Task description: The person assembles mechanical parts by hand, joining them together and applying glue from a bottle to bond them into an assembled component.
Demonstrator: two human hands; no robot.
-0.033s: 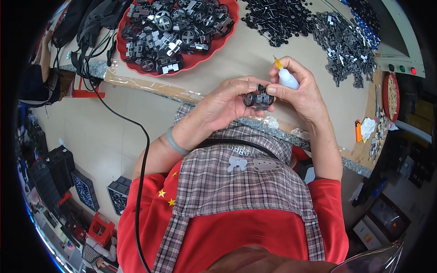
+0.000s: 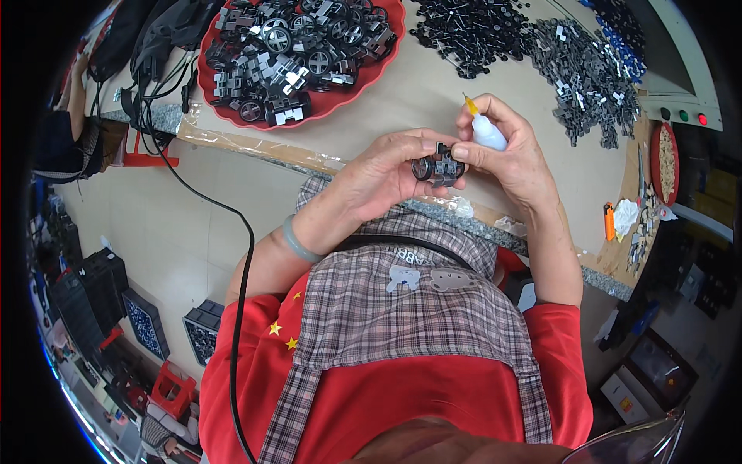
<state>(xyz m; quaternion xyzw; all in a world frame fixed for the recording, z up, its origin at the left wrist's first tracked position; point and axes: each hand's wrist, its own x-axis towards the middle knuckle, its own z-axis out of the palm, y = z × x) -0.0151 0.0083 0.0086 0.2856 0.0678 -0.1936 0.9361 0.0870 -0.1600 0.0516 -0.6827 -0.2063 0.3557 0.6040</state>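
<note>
Just above the table's near edge, both my hands meet at a small black toy wheel assembly [image 2: 443, 167] with a wheel at each end and a grey block in its middle. My left hand [image 2: 388, 168] is closed on its left side, thumb on top and fingers beneath. The thumb of my right hand [image 2: 506, 151] presses the assembly's right wheel. That same hand also grips a white squeeze bottle [image 2: 488, 134] in its curled fingers. The bottle's yellow needle tip [image 2: 471, 106] points up and away from the assembly.
A red scalloped basin [image 2: 340, 100] heaped with similar wheel assemblies stands at the far left. Piles of black pins [image 2: 471, 35] and grey blocks [image 2: 585, 81] lie at the back right. An orange lighter [image 2: 609, 222] lies right. A black cable [image 2: 246, 255] hangs across my left arm.
</note>
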